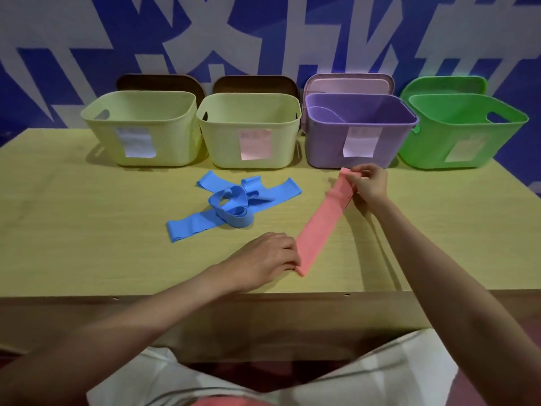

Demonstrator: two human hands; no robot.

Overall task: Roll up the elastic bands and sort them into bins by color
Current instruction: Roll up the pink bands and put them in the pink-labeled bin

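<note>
A pink elastic band [322, 222] is stretched out diagonally over the table. My left hand [268, 256] pinches its near end close to the front edge. My right hand [369, 184] pinches its far end just in front of the purple bin [330, 153]. Left of the pink band lies a tangle of blue bands [231, 206], flat strips with a loose coil on top. Four bins stand in a row at the back, each with a paper label: two pale yellow bins [105, 133] [222, 142], the purple bin and a green bin [424, 150].
The wooden table [87, 230] ends in a front edge close to my left hand. Lids lean against the wall behind each bin. A purple shape lies inside the purple bin. The wall behind is blue and white.
</note>
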